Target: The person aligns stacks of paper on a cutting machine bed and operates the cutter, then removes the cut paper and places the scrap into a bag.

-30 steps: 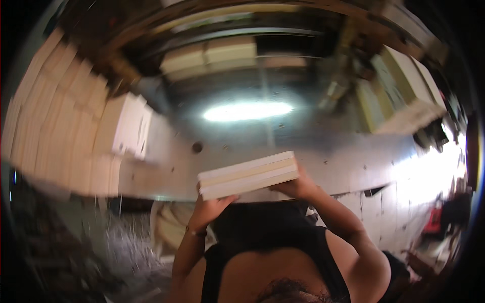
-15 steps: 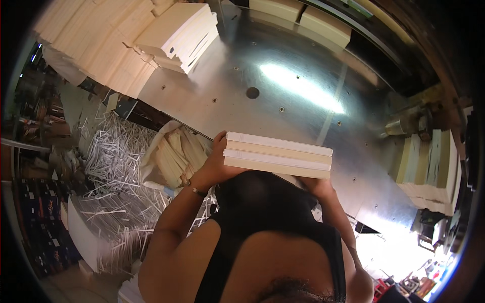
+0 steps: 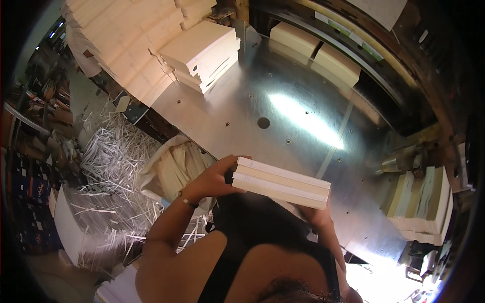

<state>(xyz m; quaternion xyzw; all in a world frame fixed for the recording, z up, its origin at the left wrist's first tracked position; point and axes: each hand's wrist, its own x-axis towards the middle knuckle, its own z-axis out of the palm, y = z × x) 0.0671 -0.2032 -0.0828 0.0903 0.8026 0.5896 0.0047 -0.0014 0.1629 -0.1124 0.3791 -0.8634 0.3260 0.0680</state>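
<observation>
Between my two hands is a small stack of white and cream book blocks (image 3: 283, 183), with several layers showing along the edge that faces me. My left hand (image 3: 217, 178) is closed round its left end. At the right end, my right hand (image 3: 319, 213) grips from below and the side, its fingers mostly hidden behind the pages. The stack is raised in front of my body, at the near edge of the metal table (image 3: 242, 139), and slants down toward the right.
Tall cream paper stacks (image 3: 126, 50) fill the table's far left, with a shorter pile (image 3: 199, 48) beside them. More paper blocks (image 3: 419, 202) stand at right. Cream blocks (image 3: 336, 63) lie at the back. A sack of offcuts (image 3: 177, 164) and paper strips (image 3: 118, 156) lie left.
The view has shifted, so the table and piles sit lower in the picture. The held stack has tilted, its right end dropping lower; both hands keep their hold.
</observation>
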